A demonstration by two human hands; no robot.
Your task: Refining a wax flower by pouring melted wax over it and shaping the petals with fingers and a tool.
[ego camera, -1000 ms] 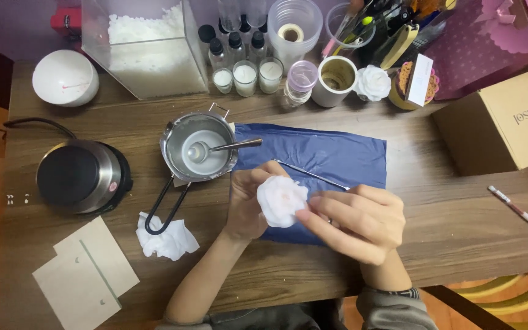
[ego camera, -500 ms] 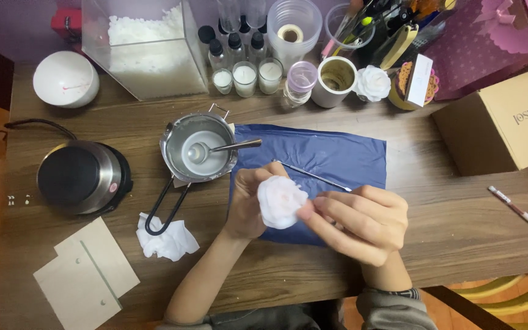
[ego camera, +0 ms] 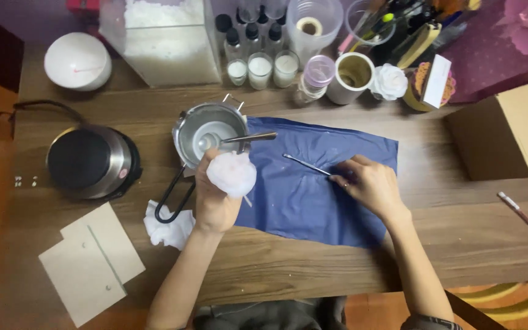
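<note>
Left hand (ego camera: 215, 198) clamped on white wax flower (ego camera: 232, 174), near the metal pot (ego camera: 210, 135) — right hand (ego camera: 371, 183) pinching thin metal tool (ego camera: 307, 165) on blue cloth (ego camera: 319, 189).

Left hand (ego camera: 215, 198) palm hidden behind white wax flower (ego camera: 232, 173); cardboard box (ego camera: 508, 131) cut off at right edge.

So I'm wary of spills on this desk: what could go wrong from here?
The left hand holds a white flower-shaped piece beside the metal pot; a nudge might knock the spoon resting across the rim, or the pot's handle. The right hand reaches for a thin metal tool on the blue cloth; dragging it could bunch the cloth.
</note>
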